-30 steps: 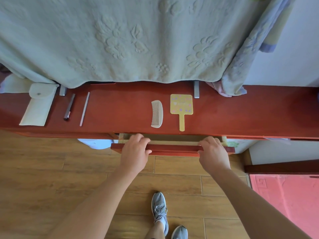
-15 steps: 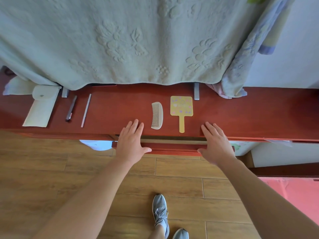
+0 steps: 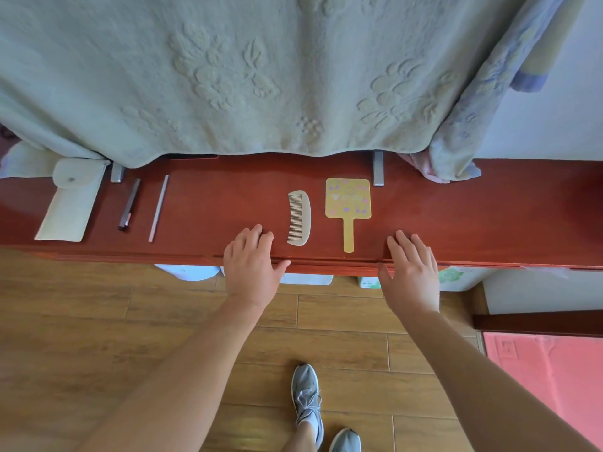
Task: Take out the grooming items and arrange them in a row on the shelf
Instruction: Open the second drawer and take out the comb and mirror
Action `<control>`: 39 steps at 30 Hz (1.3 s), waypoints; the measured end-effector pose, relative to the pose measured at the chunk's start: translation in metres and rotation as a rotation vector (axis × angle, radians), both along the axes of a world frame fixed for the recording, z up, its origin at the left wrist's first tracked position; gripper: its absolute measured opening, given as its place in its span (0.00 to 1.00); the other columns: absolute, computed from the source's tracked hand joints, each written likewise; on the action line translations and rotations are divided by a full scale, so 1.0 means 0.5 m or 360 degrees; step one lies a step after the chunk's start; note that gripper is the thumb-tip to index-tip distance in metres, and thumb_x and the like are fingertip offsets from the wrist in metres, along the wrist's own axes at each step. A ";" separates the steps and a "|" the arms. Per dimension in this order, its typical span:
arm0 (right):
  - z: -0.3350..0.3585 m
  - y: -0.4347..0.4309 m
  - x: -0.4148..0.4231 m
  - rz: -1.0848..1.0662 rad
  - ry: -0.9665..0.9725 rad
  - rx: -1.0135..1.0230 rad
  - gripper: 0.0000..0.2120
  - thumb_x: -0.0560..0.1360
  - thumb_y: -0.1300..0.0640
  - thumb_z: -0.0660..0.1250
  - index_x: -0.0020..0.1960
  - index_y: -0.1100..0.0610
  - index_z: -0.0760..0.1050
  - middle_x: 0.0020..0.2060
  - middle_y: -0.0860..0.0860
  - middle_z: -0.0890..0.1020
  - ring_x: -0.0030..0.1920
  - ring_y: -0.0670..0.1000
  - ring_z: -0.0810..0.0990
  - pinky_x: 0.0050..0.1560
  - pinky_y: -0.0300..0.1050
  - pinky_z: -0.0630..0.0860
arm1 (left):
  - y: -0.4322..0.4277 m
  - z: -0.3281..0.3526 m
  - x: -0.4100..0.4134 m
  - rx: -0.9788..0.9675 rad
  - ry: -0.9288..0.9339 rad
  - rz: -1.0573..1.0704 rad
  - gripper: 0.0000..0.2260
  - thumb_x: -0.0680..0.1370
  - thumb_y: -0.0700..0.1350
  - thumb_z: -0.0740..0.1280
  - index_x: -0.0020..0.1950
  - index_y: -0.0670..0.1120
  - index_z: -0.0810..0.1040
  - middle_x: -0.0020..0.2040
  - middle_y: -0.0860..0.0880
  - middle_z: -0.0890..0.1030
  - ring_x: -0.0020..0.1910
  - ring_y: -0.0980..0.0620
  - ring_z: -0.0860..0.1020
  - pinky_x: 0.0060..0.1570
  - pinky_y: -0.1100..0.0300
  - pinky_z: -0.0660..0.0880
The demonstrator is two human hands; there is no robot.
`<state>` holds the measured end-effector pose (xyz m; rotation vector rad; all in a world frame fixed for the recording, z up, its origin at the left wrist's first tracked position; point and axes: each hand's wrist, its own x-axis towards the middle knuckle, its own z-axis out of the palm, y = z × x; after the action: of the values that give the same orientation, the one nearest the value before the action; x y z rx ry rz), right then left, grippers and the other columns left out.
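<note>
On the red wooden shelf (image 3: 489, 216) lie, from left to right, a pale pouch (image 3: 70, 203), a dark pen-like stick (image 3: 129, 204), a thin pale stick (image 3: 158, 208), a cream comb (image 3: 299, 217) and a yellow hand mirror (image 3: 348, 203). My left hand (image 3: 253, 265) lies flat with straight fingers on the shelf's front edge, just left of the comb. Right of the mirror's handle, my right hand (image 3: 411, 272) lies flat on the same edge. Neither holds anything. The drawer front (image 3: 326, 264) under the edge sits flush with the shelf.
A pale green embossed blanket (image 3: 261, 76) hangs over the back of the shelf, with a flowered cloth (image 3: 473, 109) at its right. Two metal brackets (image 3: 378, 168) stand at the back. Below are a wooden floor (image 3: 81, 321), my grey shoes (image 3: 306, 402) and a red mat (image 3: 548, 386).
The drawer was partly open with both hands gripping its front; it has slid shut. Both hands have opened and moved forward onto the shelf edge.
</note>
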<state>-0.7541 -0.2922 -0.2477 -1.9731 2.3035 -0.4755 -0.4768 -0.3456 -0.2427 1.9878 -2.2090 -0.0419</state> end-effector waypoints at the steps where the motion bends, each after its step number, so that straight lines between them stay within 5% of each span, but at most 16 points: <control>1: -0.002 -0.001 0.002 -0.0013 0.0002 -0.0020 0.23 0.71 0.60 0.73 0.65 0.61 0.75 0.66 0.57 0.75 0.69 0.63 0.68 0.69 0.63 0.64 | -0.002 -0.002 0.000 -0.0021 -0.0010 0.0000 0.27 0.67 0.57 0.79 0.60 0.44 0.80 0.65 0.44 0.78 0.65 0.41 0.74 0.60 0.44 0.73; 21: -0.004 -0.015 0.004 -0.0068 0.0079 -0.0023 0.22 0.66 0.62 0.76 0.59 0.60 0.78 0.62 0.57 0.79 0.64 0.62 0.73 0.62 0.63 0.70 | -0.011 0.003 -0.010 -0.0004 -0.0070 0.0022 0.23 0.64 0.55 0.80 0.52 0.45 0.79 0.59 0.46 0.80 0.58 0.42 0.76 0.52 0.46 0.73; 28: 0.064 -0.014 0.007 -0.0011 0.0070 0.0476 0.28 0.75 0.51 0.66 0.72 0.56 0.66 0.73 0.53 0.66 0.74 0.56 0.59 0.73 0.53 0.58 | -0.005 0.061 -0.004 0.0294 0.0062 -0.0010 0.31 0.69 0.59 0.76 0.67 0.46 0.75 0.69 0.47 0.73 0.69 0.45 0.70 0.63 0.47 0.71; 39: 0.261 0.086 0.035 0.0248 -0.0012 0.0373 0.27 0.79 0.45 0.58 0.74 0.56 0.62 0.73 0.50 0.66 0.74 0.52 0.60 0.73 0.48 0.59 | 0.129 0.222 -0.028 0.0323 0.0124 -0.0079 0.29 0.81 0.58 0.61 0.77 0.45 0.62 0.79 0.45 0.62 0.77 0.45 0.60 0.75 0.46 0.60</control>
<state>-0.7367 -0.2491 -0.1172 -2.0085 2.0700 -0.1900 -0.4909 -0.2810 -0.1318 1.9916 -2.2835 -0.3571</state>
